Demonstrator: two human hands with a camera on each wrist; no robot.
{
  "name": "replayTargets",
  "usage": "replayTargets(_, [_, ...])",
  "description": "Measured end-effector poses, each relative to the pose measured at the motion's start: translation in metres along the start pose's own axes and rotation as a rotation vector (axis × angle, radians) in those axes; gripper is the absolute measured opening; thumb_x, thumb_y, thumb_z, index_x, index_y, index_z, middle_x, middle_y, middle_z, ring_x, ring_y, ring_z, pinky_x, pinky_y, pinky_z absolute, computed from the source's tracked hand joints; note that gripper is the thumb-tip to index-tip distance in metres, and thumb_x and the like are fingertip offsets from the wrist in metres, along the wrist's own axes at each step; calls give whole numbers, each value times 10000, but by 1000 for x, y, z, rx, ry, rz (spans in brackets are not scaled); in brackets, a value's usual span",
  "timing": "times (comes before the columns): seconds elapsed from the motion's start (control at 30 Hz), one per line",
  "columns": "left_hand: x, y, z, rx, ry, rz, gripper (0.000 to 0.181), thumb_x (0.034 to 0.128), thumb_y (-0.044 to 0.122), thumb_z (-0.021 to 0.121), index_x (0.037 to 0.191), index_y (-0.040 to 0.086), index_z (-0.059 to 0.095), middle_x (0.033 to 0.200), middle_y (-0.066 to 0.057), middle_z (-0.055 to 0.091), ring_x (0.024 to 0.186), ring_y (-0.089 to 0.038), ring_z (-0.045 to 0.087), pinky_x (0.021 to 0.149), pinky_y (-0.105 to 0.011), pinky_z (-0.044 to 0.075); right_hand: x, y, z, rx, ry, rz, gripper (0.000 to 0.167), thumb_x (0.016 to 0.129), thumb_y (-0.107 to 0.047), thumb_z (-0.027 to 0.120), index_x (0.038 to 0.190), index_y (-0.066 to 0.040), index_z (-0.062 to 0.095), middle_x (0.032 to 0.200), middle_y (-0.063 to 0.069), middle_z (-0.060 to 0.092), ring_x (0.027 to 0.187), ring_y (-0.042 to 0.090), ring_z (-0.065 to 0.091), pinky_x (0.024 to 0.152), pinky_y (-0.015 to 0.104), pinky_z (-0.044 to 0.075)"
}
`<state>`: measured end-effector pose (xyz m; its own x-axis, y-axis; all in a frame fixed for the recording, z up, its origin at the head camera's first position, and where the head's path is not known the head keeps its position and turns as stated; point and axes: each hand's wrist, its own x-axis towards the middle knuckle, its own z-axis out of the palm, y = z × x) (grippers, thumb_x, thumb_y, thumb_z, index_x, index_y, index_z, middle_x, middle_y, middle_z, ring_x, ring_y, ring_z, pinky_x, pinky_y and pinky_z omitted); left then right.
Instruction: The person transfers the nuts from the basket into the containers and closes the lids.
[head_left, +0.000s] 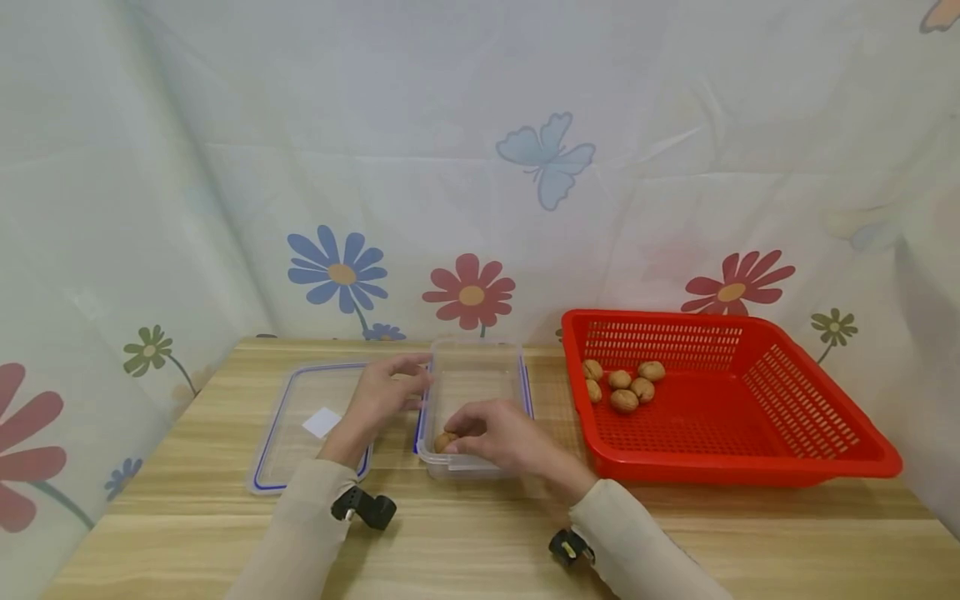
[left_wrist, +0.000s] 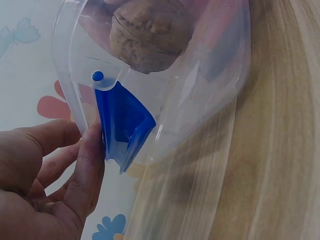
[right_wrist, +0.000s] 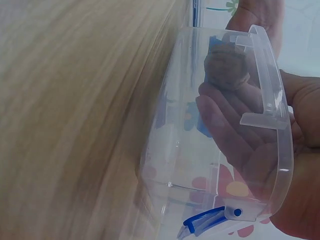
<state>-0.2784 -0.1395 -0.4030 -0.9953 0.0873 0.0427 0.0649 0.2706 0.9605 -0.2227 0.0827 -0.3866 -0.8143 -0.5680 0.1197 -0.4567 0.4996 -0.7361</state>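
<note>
Right grip (head_left: 501, 429) pinches one walnut (head_left: 442, 442) inside one box (head_left: 476, 375); loosely parted left grip (head_left: 386, 392) touches its side. One basket (head_left: 738, 467) near the tabletop's (head_left: 465, 550) right edge holds six walnuts (head_left: 623, 402).

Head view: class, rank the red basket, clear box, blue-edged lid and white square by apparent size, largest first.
1. Red basket
2. Clear box and blue-edged lid: too alike to rank, both partly hidden
3. White square
</note>
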Motion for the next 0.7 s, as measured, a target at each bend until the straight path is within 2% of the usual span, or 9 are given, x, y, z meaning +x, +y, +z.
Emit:
replayTargets(0.17, [-1, 1, 0, 13, -5, 8, 424, 1018, 114, 685, 1428, 11, 652, 1255, -224, 664, 974, -269, 734, 829, -365, 646, 0, 0, 0, 5, -14, 16, 194, 940, -122, 827, 1128, -82, 803, 1049, -12, 784, 938, 127, 694, 938, 301, 592])
replayTargets(0.47, [-2, 3, -1, 30, -12, 2, 423, 1019, 122, 694, 1428, 20, 656, 1237, -211, 671, 930, -250, 734, 822, -363, 646, 0, -2, -2, 10, -47, 9, 201, 951, -126, 814, 1128, -30, 805, 1043, 6, 789, 941, 134, 693, 950, 303, 585])
replayTargets(0.7, [-1, 2, -2, 35, -18, 5, 429, 1025, 143, 694, 1437, 32, 651, 1256, -210, 669, 939, -256, 733, 831, -375, 645, 0, -2, -2, -3, -29, 7, 195, 947, -129, 821, 1112, -27, 803, 1023, -3, 787, 930, 128, 692, 946, 315, 587])
